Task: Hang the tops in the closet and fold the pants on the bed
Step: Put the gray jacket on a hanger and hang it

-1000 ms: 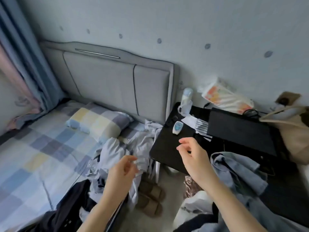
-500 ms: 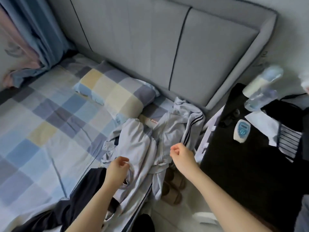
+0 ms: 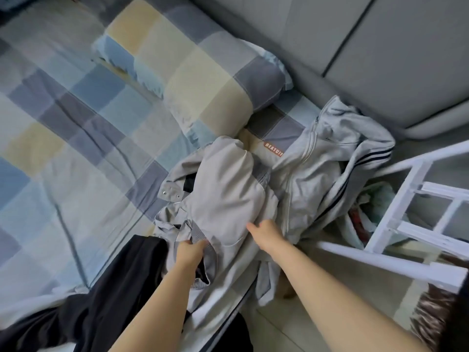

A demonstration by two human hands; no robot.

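Note:
A crumpled light grey jacket with snap buttons lies at the bed's right edge. My left hand grips its ribbed hem. My right hand grasps a fold of the same jacket, fingers curled into the cloth. To the right lies a grey zip top with dark stripes on the sleeve, hanging partly off the bed. Black pants stretch across the bed's near edge below my left arm.
The bed has a checked blue, grey and yellow sheet and a matching pillow. A grey padded headboard stands behind. A white frame is at the right, beside the bed.
The view has tilted down and closer to the bed. Both hands moved forward onto the light grey jacket and took hold of it; earlier they hovered above the clothes.

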